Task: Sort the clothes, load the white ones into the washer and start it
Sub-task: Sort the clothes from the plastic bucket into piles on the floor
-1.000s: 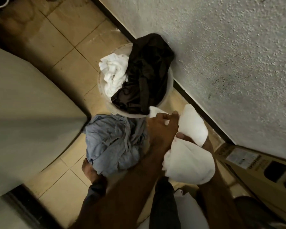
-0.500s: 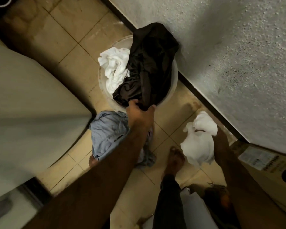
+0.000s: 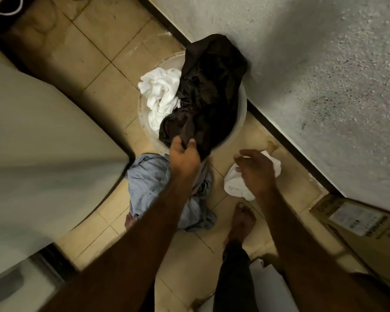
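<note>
Where tan tiled floor (image 3: 104, 41) meets textured wall (image 3: 313, 64), round basket (image 3: 242, 102), cardboard box (image 3: 369, 233)

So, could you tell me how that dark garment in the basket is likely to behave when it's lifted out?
The dark garment looks floppy: it drapes in loose folds over the basket rim. It probably trails from the left hand gripping its edge. Its slight sheen suggests thin, perhaps slippery fabric.

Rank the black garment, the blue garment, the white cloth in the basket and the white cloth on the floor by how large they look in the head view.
1. black garment, largest.
2. blue garment, though the left arm hides part of it.
3. white cloth in the basket.
4. white cloth on the floor, partly behind the right hand, so its place after the third is unsure.
</note>
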Tool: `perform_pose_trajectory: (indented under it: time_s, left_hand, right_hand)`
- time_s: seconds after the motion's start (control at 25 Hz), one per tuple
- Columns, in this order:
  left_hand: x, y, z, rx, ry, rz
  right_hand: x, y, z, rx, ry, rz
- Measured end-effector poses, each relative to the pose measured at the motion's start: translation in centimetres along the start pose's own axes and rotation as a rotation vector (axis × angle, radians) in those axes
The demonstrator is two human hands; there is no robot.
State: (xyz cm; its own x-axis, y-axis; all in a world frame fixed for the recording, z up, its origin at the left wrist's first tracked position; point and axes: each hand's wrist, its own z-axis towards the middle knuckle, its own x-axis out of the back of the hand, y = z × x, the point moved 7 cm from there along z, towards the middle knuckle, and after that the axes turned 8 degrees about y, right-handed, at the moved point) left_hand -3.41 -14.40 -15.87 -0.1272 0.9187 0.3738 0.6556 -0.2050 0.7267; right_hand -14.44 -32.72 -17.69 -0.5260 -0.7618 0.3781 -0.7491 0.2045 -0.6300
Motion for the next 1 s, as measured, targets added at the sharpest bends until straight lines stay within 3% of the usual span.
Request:
perform_pose_trajectory:
  time_s: [0.08,0.2,0.36,0.52,0.6,0.72,0.84,0.96,1.0]
  left_hand:
    - [2.4,-0.8,-0.2,0.161,0.001,-0.045]
    - [5.0,-1.0,-3.0,0.344,-0.198,-0.048]
    - [8.7,2.1,-5.9,0.297,-0.427,-0.209]
    - [11.0,4.8,-7.4,0.22,-0.622,-0.108]
    - [11.9,4.7,-6.4,0.276,-0.535,-0.161]
    - [13.0,2.8,-4.4,0.555,-0.331,-0.362]
    - [12.5,2.9,-3.4,0.651,-0.404,-0.434]
    - [10.5,5.9,-2.5,0.65,-0.6,-0.474]
    - [9.8,6.9,-1.8,0.584,-0.615,-0.319]
  right_hand:
    - [-3.8,-2.0,-1.1,-0.075,-0.094,0.058]
    - [-8.8,-4.0,-3.5,-0.278,-0.236,0.124]
    - [-12.7,-5.9,-5.5,-0.329,-0.289,0.044]
    - [-13.1,-7.9,-5.0,-0.328,-0.18,0.03]
    - [-12.8,-9.9,-5.5,-0.262,-0.138,0.0]
    - [-11.9,-13.9,-8.4,-0.073,-0.1,0.032]
    - [-10.8,-14.6,-13.4,0.033,-0.074,0.062]
    - [-10.3,-12.4,-18.7,0.153,-0.247,-0.062]
    - [-10.1,-11.5,-20.0,0.191,-0.305,-0.082]
